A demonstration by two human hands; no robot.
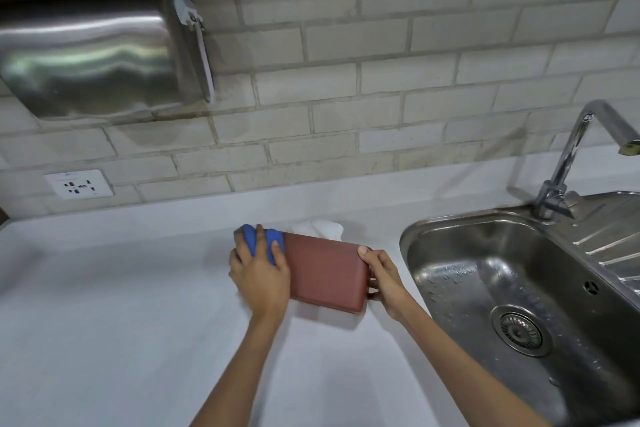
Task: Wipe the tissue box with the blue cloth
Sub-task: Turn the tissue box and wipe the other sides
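Note:
A reddish-brown tissue box (325,270) lies on the white counter (121,305), tipped with a broad flat face toward me. White tissue (320,227) sticks out behind its far edge. My left hand (258,279) presses a bunched blue cloth (263,241) against the box's left end, fingers curled over the cloth. My right hand (382,276) grips the box's right end, thumb on the top corner.
A steel sink (512,281) with a drain and water drops sits just right of the box, a chrome tap (571,156) behind it. A steel hand dryer (90,55) hangs on the brick wall at upper left. A wall socket (79,184) sits low on the left.

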